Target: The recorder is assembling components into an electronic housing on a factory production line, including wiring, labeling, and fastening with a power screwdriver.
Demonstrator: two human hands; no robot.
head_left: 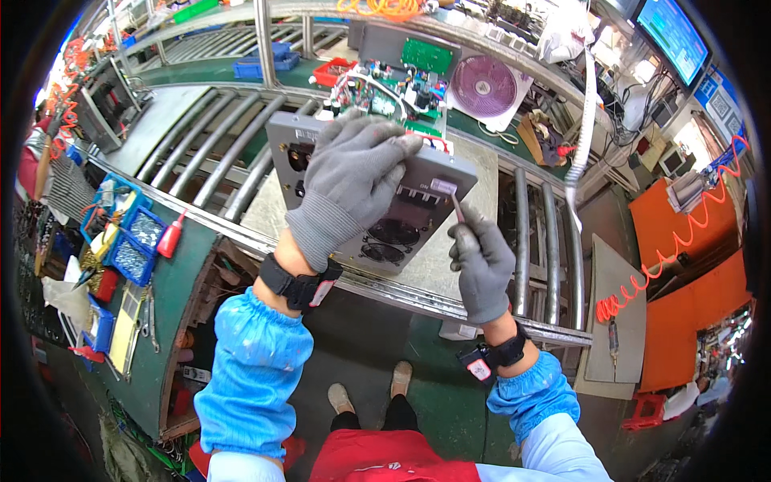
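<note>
My left hand [353,177], in a grey glove, is wrapped over the upper edge of a grey metal equipment case [434,181]. The case stands tilted on a flat board [458,253] over the roller conveyor, and its panel with round fan openings faces me. A thin, slim tool [458,207] is pinched in my gloved right hand [484,265]. Its tip reaches a small whitish label [443,187] near the panel's right corner; whether it touches I cannot tell. Circuit boards with wires [389,92] are visible just behind the case.
Metal rollers [213,149] run to both sides. Blue bins of small parts [136,245] and a red bottle [171,235] sit on the green bench at left. A purple fan grille [484,84] stands behind. At right, a coiled red air hose [642,277] hangs with a driver [613,341].
</note>
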